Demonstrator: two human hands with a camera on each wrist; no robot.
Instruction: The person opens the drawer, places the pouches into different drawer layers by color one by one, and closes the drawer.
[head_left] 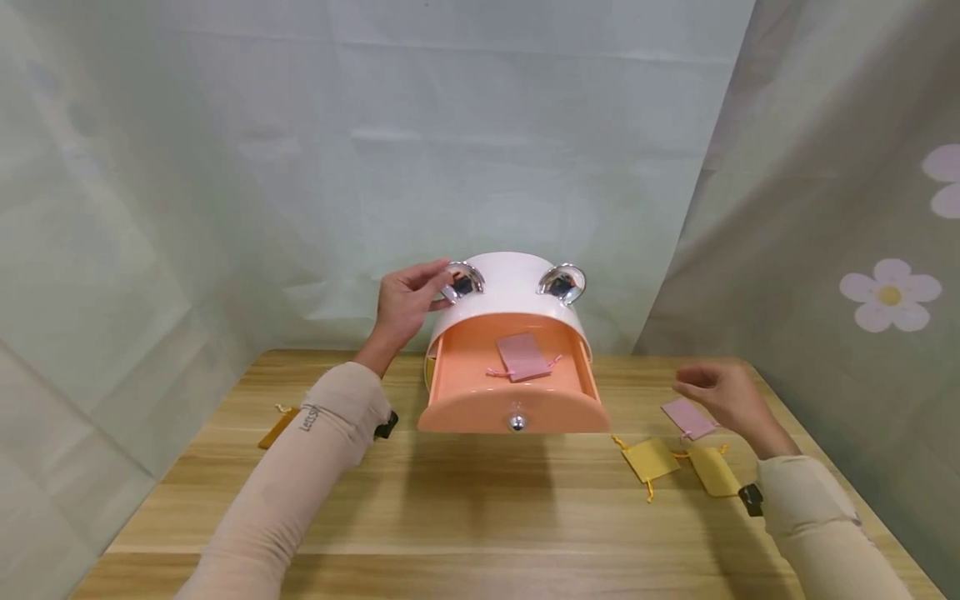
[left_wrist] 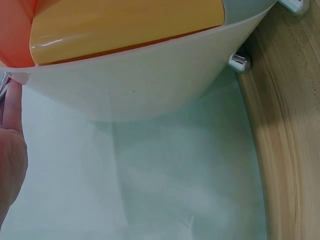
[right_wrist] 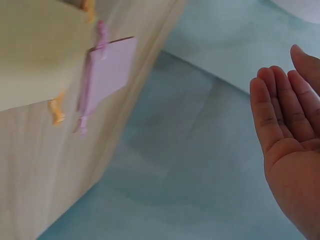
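A white drawer box [head_left: 512,293] with two chrome ear-shaped handles stands at the back of the wooden table [head_left: 480,508]. Its orange drawer [head_left: 513,392] is pulled out, with a pink drawstring pouch [head_left: 522,357] lying inside. My left hand [head_left: 408,300] rests on the box's left side by the left chrome ear [head_left: 463,280], fingers fairly straight; the left wrist view shows the box's white wall [left_wrist: 150,75]. My right hand [head_left: 723,393] hovers open and empty just above another pink pouch [head_left: 687,418] [right_wrist: 107,70] on the table.
Two yellow pouches [head_left: 651,459] [head_left: 712,471] lie right of the drawer, near my right wrist. Another yellow pouch [head_left: 279,427] lies at the left, partly behind my left sleeve. Pale green cloth [head_left: 300,167] hangs behind and beside the table.
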